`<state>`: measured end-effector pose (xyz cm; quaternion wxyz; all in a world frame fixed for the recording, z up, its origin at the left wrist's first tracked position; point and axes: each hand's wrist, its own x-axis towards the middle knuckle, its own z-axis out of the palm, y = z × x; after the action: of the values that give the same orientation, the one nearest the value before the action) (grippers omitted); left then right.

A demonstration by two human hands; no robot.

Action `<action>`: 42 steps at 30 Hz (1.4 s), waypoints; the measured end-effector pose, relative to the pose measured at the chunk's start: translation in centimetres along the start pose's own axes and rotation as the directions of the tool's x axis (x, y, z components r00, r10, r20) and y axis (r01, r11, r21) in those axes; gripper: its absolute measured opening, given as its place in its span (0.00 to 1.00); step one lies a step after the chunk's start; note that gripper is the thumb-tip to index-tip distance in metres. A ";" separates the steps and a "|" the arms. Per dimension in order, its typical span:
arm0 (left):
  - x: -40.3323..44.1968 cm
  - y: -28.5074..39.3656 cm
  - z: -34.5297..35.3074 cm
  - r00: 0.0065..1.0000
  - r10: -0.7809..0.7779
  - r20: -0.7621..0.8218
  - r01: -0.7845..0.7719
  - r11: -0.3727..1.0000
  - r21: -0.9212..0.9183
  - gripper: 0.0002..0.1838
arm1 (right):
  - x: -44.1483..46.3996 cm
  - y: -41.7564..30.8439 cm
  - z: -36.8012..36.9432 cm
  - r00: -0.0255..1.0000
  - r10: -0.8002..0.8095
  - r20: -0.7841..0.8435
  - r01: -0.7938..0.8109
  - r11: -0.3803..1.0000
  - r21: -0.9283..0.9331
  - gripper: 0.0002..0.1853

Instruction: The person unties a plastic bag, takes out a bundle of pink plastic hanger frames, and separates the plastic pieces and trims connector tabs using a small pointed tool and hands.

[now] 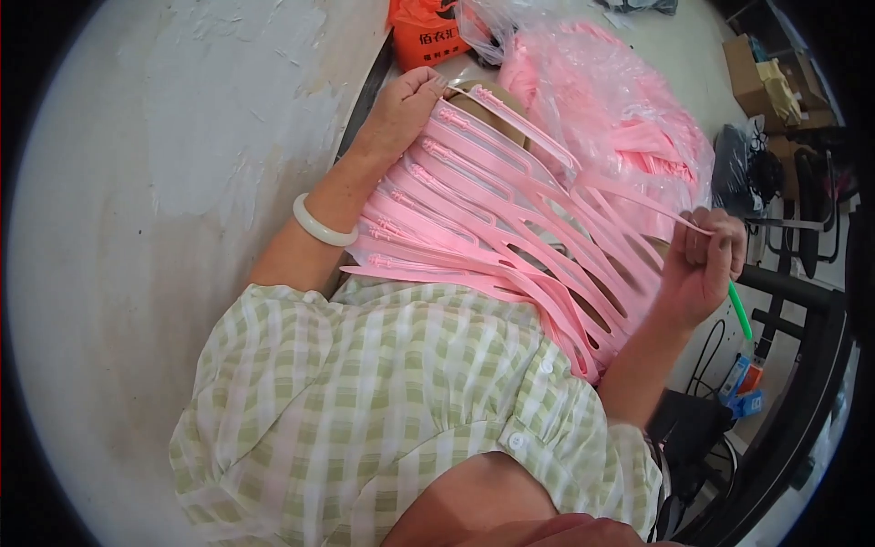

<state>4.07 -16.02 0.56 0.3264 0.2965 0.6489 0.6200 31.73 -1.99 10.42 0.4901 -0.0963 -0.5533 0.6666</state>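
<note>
A row of pink molded rubbery strips [465,187], with raised figures near one end, lies across my lap, overlapping and splaying out toward the right. My left hand [408,108], a white bangle [324,224] on its forearm, is closed at the top of the row, pinching the end of the uppermost strip. Out to the right, my right hand [709,260] is closed on a thin pink strip [638,197] pulled taut from the row. A bright green stick-like piece [739,311] pokes out below that fist; the rest of it is hidden.
A clear plastic bag of more pink pieces [611,109] stands just beyond my lap, beside an orange-red bag [424,32]. A pale wall-like surface [173,228] runs along the left. At right are a black metal frame [802,365] and cardboard boxes [752,87].
</note>
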 end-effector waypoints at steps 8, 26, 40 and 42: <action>-0.7 1.7 -1.1 1.000 -0.008 0.024 0.013 0.974 -0.226 0.10 | -0.8 1.4 4.5 0.679 0.378 0.630 -0.099 0.897 -0.431 0.06; 0.3 1.0 -0.9 0.999 0.029 -0.035 -0.038 0.956 -0.291 0.07 | 1.1 10.0 3.8 0.855 0.483 0.192 -0.252 0.708 -0.660 0.03; -0.7 5.9 4.2 0.542 0.685 0.487 -0.840 0.417 0.347 0.07 | 2.0 8.4 3.6 0.711 0.647 0.274 -0.558 0.757 -0.341 0.06; -0.5 6.7 4.3 0.513 0.712 0.480 -0.856 0.382 0.349 0.06 | 2.4 8.0 3.9 0.704 0.645 0.298 -0.572 0.763 -0.302 0.05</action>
<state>7.69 -13.40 7.15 -0.0304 0.7247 0.5276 0.4423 23.58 -1.96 6.20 0.1116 -0.1870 -0.6347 0.7414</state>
